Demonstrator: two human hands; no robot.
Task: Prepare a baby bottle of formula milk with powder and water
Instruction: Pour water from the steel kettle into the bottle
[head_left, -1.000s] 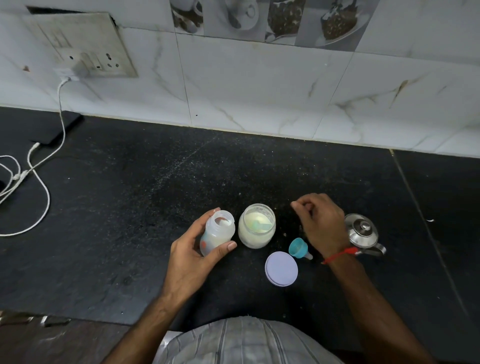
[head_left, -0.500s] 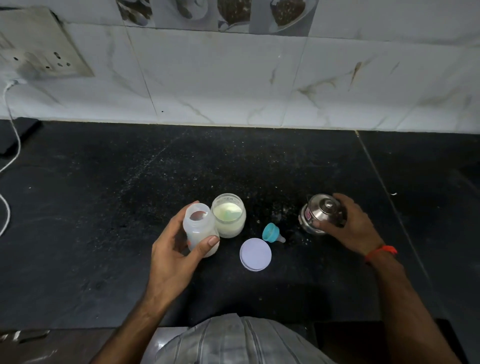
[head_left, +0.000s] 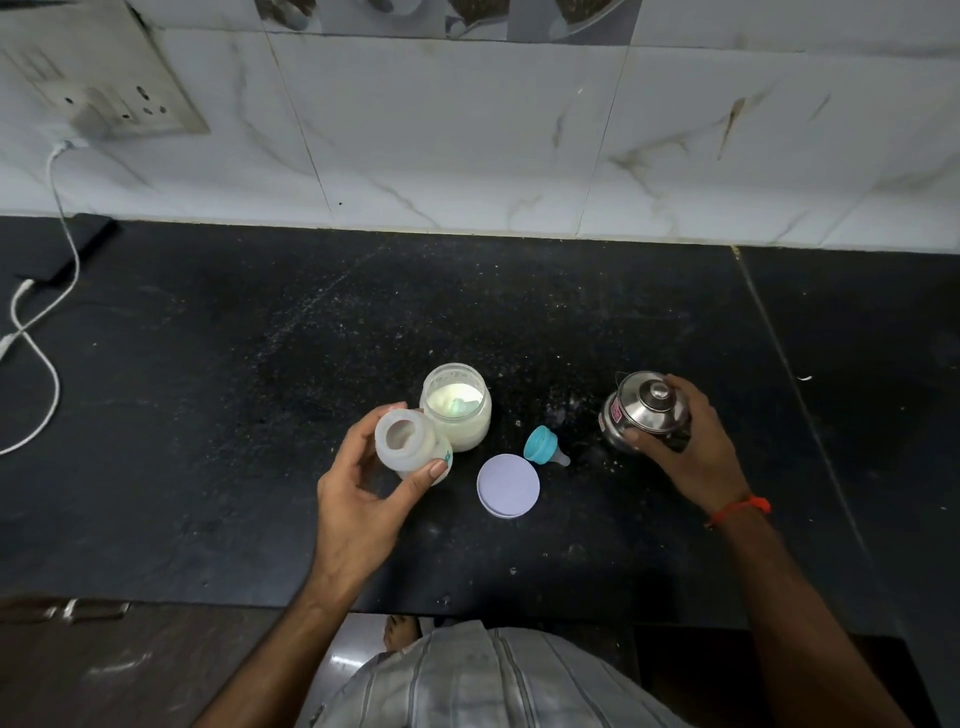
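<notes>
My left hand grips a small translucent baby bottle, uncapped, its mouth facing up. Right behind it stands an open glass jar of pale formula powder with a light scoop lying in the powder. The jar's round lilac lid lies flat on the black counter. A teal bottle ring with its teat lies on its side between the jar and the kettle. My right hand is wrapped around a small lidded steel kettle that stands on the counter.
The black stone counter runs to a white tiled wall. A white charger cable hangs from a wall socket at the far left to a dark phone. The counter's front edge is just below my arms.
My right hand moved from beside the jar to the steel kettle and closed around it. The left hand keeps hold of the bottle. The camera view shifted.
</notes>
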